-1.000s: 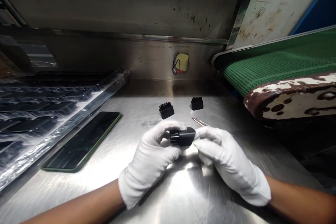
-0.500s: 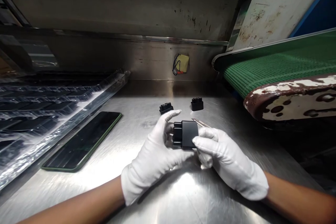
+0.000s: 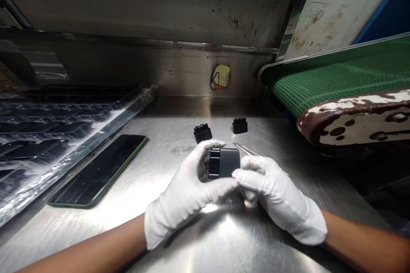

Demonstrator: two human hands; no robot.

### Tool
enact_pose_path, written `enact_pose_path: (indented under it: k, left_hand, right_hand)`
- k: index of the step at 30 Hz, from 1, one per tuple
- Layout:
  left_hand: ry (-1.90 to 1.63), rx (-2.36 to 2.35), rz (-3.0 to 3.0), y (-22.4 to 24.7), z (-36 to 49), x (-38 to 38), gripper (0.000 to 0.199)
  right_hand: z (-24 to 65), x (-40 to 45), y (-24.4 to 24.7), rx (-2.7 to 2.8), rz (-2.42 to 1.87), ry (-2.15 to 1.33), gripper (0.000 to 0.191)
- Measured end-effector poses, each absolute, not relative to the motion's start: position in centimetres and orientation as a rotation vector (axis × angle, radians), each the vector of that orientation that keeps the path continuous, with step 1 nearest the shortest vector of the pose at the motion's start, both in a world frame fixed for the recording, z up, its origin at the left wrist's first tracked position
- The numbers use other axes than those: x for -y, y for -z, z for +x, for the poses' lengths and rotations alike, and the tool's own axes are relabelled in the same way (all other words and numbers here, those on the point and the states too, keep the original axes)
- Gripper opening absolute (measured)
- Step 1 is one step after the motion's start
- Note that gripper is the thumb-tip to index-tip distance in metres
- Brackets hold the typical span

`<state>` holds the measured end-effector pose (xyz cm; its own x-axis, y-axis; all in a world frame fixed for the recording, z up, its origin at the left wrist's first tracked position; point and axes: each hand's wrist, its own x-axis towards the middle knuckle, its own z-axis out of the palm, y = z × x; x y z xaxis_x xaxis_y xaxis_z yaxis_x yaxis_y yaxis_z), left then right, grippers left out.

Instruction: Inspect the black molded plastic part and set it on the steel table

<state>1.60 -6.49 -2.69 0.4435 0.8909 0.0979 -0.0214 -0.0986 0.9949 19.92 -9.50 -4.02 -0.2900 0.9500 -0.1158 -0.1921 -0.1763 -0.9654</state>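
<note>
My white-gloved left hand (image 3: 188,187) curled around the pronged end of a black, rectangular plastic block (image 3: 229,162), my white-gloved right hand (image 3: 277,194) pinching its other end, above the silvery metal worktop (image 3: 233,241), well short of its far edge

The single view looks from the wearer's head, forward and down across the worktop (image 3: 160,147); it sits close, with left hand (image 3: 188,192) and right hand (image 3: 278,198) below centre and the back wall (image 3: 128,13) filling the upper part.
</note>
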Motion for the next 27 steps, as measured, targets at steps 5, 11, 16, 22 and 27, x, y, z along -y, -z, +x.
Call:
enact_pose_path:
  k: [5,11,16,22,27]
  left_hand:
    - [-0.994,-0.905,1.476,2.63,1.51,6.31,0.044]
    - [-1.041,-0.94,1.469,2.43,1.68,6.55,0.032]
    - [-1.018,-0.95,1.378,2.85,1.82,6.98,0.033]
    - [-1.14,-0.87,1.726,3.36,1.8,6.95,0.021]
    - [-0.939,-0.978,1.606,3.13,1.88,6.72,0.054]
  right_hand:
    - [19.51,9.46,3.76,1.193,-1.023,-1.56,0.025]
    - [19.24,9.45,3.45,1.23,-1.131,-1.491,0.01]
    - [19.38,9.91,3.57,1.242,-1.151,-1.496,0.018]
    - [19.48,9.94,3.77,1.266,-1.153,-1.532,0.021]
    - [19.33,9.29,3.69,1.178,-1.153,-1.522,0.024]
